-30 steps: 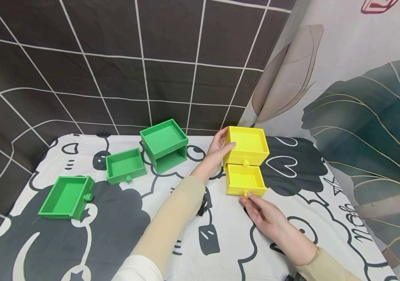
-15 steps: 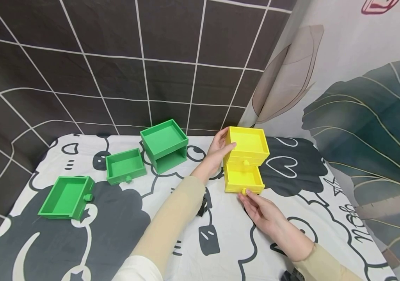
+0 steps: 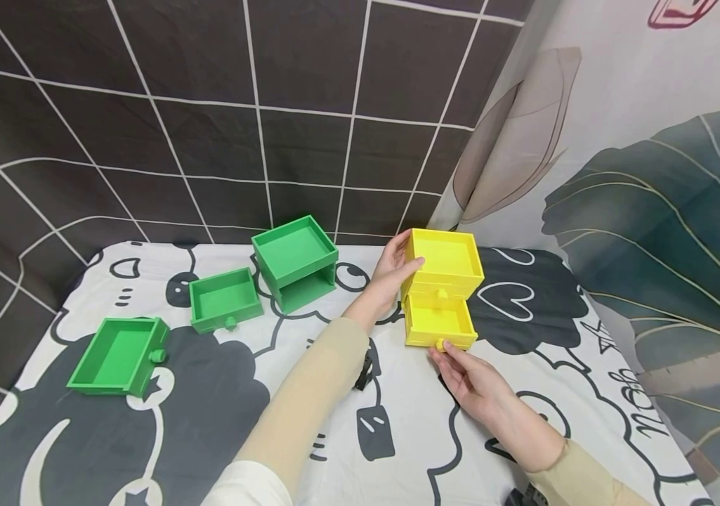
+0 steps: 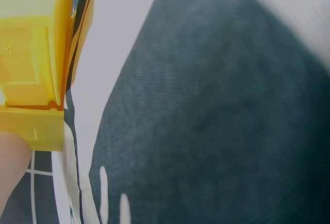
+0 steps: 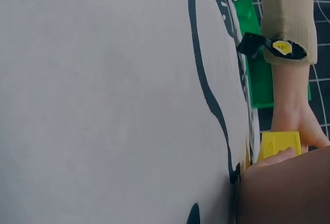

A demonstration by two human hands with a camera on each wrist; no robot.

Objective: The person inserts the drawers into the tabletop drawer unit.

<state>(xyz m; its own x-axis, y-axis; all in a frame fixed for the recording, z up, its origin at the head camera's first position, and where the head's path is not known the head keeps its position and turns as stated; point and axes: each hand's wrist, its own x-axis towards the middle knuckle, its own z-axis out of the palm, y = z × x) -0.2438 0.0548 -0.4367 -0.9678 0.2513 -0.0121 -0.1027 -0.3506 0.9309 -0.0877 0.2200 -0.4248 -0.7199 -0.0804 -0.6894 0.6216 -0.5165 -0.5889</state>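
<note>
In the head view a small yellow cabinet (image 3: pixel 444 256) stands at the back right, with its upper drawer closed. Its lower yellow drawer (image 3: pixel 438 320) sticks out toward me, and the inside looks bare. My left hand (image 3: pixel 388 274) holds the cabinet's left side, thumb at the top rim and fingers round the side. At the drawer's front, my right hand (image 3: pixel 476 383) pinches the round knob (image 3: pixel 441 345) between thumb and fingers. The left wrist view catches the cabinet (image 4: pixel 26 69) at its left edge. Most of the drawer is hidden in the right wrist view.
A green cabinet frame (image 3: pixel 296 253) with an open front stands left of the yellow one. Two green drawers, one near it (image 3: pixel 225 299) and one farther left (image 3: pixel 116 355), lie on the patterned cloth (image 3: pixel 208 422). A dark gridded curtain (image 3: pixel 208 133) hangs behind.
The lower yellow drawer has slid slightly inward and to the left, with my right hand following on its knob. My left hand stays in place on the cabinet.
</note>
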